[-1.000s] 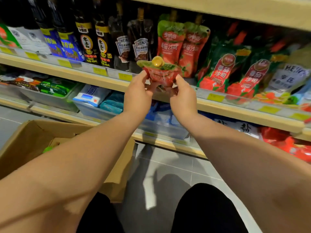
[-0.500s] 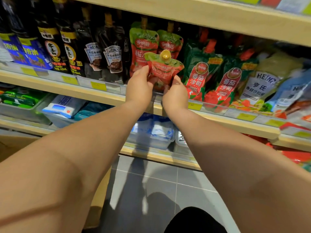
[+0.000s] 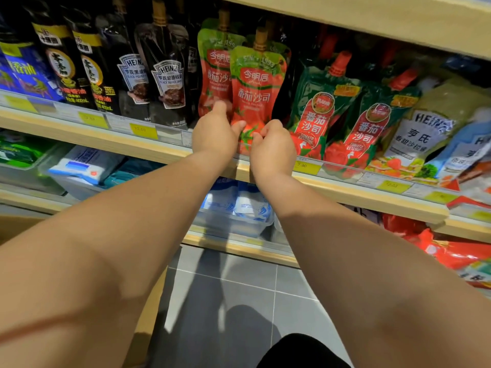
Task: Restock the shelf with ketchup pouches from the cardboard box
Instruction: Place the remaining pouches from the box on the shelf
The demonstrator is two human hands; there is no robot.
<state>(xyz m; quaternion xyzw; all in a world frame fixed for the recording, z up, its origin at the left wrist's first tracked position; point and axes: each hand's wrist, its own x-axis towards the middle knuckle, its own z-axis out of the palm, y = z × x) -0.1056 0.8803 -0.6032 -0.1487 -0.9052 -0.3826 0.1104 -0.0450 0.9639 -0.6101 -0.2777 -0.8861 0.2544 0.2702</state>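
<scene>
step: seating ketchup pouch (image 3: 256, 88) at shelf (image 3: 106, 140) front | fingers: left hand (image 3: 214, 136) and right hand (image 3: 273, 147) pinch its base | pouch: upright between and above fingers | next: probably release both sides evenly so it stands

Warm indoor light comes from above, bright on the front ketchup pouch (image 3: 256, 83) and the bare forearms (image 3: 132, 221). The board overhead (image 3: 372, 19) leaves the dark bottles (image 3: 87, 73) in shade. Soft shadows lie on the grey floor (image 3: 239, 301). The green packs (image 3: 316, 112) show sheen; labels toward both sides blur, and the shelf (image 3: 119, 140) edge bows.
</scene>
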